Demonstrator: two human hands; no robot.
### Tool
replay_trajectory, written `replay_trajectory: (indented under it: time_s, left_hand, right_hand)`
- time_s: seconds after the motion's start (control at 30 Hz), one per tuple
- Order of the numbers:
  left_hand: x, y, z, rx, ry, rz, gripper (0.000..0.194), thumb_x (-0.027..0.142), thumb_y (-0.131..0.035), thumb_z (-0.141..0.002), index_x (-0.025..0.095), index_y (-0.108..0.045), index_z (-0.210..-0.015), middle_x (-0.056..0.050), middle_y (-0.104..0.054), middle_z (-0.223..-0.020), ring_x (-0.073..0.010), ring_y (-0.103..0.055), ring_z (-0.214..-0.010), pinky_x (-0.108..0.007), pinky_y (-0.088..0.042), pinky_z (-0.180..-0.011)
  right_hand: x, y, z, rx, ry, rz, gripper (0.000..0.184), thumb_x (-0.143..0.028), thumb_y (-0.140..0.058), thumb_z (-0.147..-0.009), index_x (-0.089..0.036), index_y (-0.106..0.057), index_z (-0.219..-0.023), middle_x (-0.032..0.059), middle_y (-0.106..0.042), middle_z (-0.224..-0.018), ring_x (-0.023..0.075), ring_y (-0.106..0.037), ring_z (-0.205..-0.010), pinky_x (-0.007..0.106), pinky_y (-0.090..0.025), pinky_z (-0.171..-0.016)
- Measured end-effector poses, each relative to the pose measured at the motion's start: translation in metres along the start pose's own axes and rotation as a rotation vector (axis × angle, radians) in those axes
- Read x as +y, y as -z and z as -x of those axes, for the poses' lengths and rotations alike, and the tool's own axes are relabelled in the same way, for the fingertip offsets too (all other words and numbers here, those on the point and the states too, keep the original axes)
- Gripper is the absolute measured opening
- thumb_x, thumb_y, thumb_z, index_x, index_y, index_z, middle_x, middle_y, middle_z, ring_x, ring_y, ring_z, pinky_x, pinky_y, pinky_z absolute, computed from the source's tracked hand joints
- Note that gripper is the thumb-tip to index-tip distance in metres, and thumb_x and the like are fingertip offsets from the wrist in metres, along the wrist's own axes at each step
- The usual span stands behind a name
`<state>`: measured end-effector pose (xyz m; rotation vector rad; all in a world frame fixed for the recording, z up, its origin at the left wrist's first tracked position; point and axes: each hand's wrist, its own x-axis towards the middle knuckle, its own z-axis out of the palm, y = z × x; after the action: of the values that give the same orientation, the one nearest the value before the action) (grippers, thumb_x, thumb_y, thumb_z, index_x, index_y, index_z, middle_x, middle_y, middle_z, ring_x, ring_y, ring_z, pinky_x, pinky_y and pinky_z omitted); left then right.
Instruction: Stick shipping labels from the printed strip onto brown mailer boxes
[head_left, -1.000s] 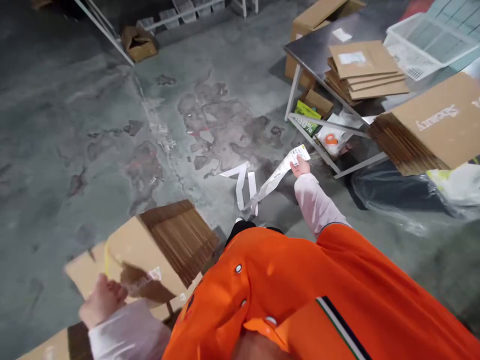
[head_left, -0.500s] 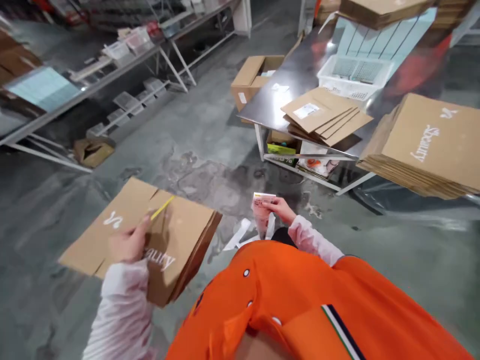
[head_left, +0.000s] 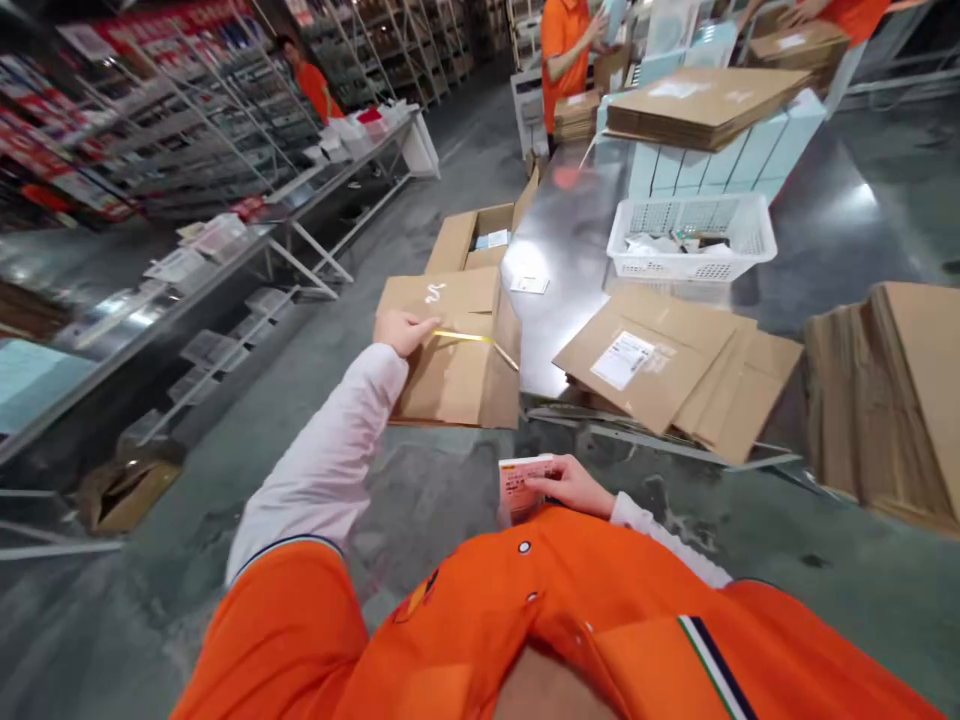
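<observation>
My left hand (head_left: 405,332) is closed on a bundle of flattened cardboard boxes (head_left: 450,385), its fingers at the yellow strap (head_left: 463,337) across the top. The bundle hangs beside the left edge of the metal table (head_left: 551,345); whether it touches the table I cannot tell. Close to my body, my right hand (head_left: 574,487) pinches printed paper labels (head_left: 517,480) between thumb and fingers. On the table's near side, a shipping label (head_left: 622,360) lies on a fanned pile of flat cardboard boxes (head_left: 675,345).
A white plastic basket (head_left: 694,240) with small items stands farther back on the table. Flat boxes (head_left: 705,95) rest on light-blue boxes (head_left: 694,172) behind it. At right is another cardboard stack (head_left: 862,400). An open carton (head_left: 454,240) sits beyond the bundle. Co-workers in orange (head_left: 564,55) stand farther off.
My left hand has carried the cardboard bundle from low on the left up and rightward to the table edge. My view has tilted up. The right hand still holds the labels near my body.
</observation>
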<state>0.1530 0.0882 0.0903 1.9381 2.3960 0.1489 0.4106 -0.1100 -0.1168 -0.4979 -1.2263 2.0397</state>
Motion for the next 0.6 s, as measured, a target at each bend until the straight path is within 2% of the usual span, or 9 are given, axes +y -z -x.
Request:
replay_trajectory:
  time_s: [0.07,0.13,0.23,0.33,0.4,0.43,0.47,0.53,0.6]
  left_hand:
    - [0.018,-0.029,-0.061,-0.064,-0.053,-0.058,0.048,0.055,-0.058,-0.078,0.010,-0.068,-0.065,-0.006,-0.058,-0.057,-0.0173,-0.051,-0.065,-0.028,-0.030,-0.060]
    - [0.035,-0.051,-0.107,-0.133,-0.088,-0.071,0.049,0.053,-0.052,-0.084,0.008,-0.070,-0.070,-0.009,-0.063,-0.065,-0.0191,-0.054,-0.069,-0.029,-0.034,-0.063]
    - [0.055,-0.060,-0.141,-0.129,-0.222,0.004,0.045,0.048,-0.053,-0.085,0.007,-0.072,-0.089,-0.013,-0.069,-0.089,-0.0249,-0.058,-0.090,-0.032,-0.040,-0.078]
    - [0.058,-0.047,-0.119,-0.159,-0.436,0.307,0.057,0.050,-0.062,-0.079,0.011,-0.062,-0.120,-0.015,-0.062,-0.123,-0.0290,-0.052,-0.116,-0.039,-0.039,-0.096]
    - [0.051,-0.040,-0.079,-0.482,-0.539,0.597,0.068,0.055,-0.065,-0.076,0.013,-0.057,-0.128,-0.016,-0.062,-0.124,-0.0272,-0.057,-0.113,-0.039,-0.043,-0.096]
    - [0.046,-0.040,-0.057,-0.671,-0.553,0.711,0.074,0.056,-0.070,-0.071,0.014,-0.056,-0.131,-0.016,-0.062,-0.123,-0.0269,-0.060,-0.109,-0.038,-0.046,-0.094]
    - [0.039,-0.042,-0.036,-0.786,-0.526,0.786,0.075,0.054,-0.074,-0.068,0.015,-0.057,-0.130,-0.015,-0.064,-0.121,-0.0266,-0.062,-0.106,-0.038,-0.048,-0.092]
    - [0.021,-0.047,-0.004,-0.798,-0.395,0.878,0.059,0.055,-0.072,-0.070,0.014,-0.068,-0.113,-0.014,-0.069,-0.111,-0.0270,-0.065,-0.099,-0.039,-0.050,-0.091]
    - [-0.002,-0.046,0.011,-0.724,-0.280,0.896,0.049,0.055,-0.071,-0.071,0.014,-0.073,-0.098,-0.013,-0.072,-0.103,-0.0288,-0.066,-0.098,-0.040,-0.050,-0.091]
  right_hand:
    - [-0.018,0.014,-0.042,0.052,0.036,0.058,0.043,-0.049,-0.067,-0.080,-0.020,-0.073,-0.111,0.0071,-0.071,-0.112,0.0251,-0.067,-0.101,0.040,-0.052,-0.093]
    - [-0.035,0.024,-0.073,0.143,0.071,0.154,0.038,-0.050,-0.065,-0.081,-0.022,-0.075,-0.106,0.0064,-0.072,-0.104,0.0228,-0.067,-0.093,0.036,-0.053,-0.087]
    - [-0.057,0.034,-0.103,0.278,0.110,0.288,0.033,-0.050,-0.064,-0.082,-0.023,-0.077,-0.096,0.0056,-0.070,-0.087,0.0194,-0.064,-0.081,0.033,-0.053,-0.077]
    - [-0.075,0.036,-0.117,0.430,0.112,0.272,0.033,-0.050,-0.063,-0.082,-0.022,-0.077,-0.095,0.0068,-0.071,-0.090,0.0212,-0.065,-0.084,0.034,-0.053,-0.078]
    - [-0.086,0.032,-0.124,0.533,0.105,0.212,0.035,-0.050,-0.064,-0.082,-0.022,-0.076,-0.100,0.0071,-0.072,-0.098,0.0228,-0.066,-0.089,0.035,-0.053,-0.081]
    - [-0.090,0.030,-0.128,0.559,0.110,0.199,0.036,-0.051,-0.064,-0.082,-0.022,-0.076,-0.100,0.0069,-0.072,-0.101,0.0232,-0.066,-0.090,0.036,-0.053,-0.082]
    - [-0.094,0.030,-0.133,0.560,0.116,0.201,0.037,-0.053,-0.064,-0.081,-0.022,-0.076,-0.098,0.0067,-0.072,-0.101,0.0232,-0.066,-0.090,0.035,-0.054,-0.081]
    - [-0.100,0.036,-0.143,0.531,0.124,0.232,0.047,-0.061,-0.058,-0.082,-0.019,-0.077,-0.089,0.0072,-0.072,-0.089,0.0217,-0.066,-0.080,0.034,-0.054,-0.074]
    - [-0.099,0.058,-0.155,0.630,0.120,0.277,0.064,-0.070,-0.041,-0.087,-0.015,-0.075,-0.084,0.0083,-0.070,-0.075,0.0192,-0.064,-0.068,0.033,-0.053,-0.067]
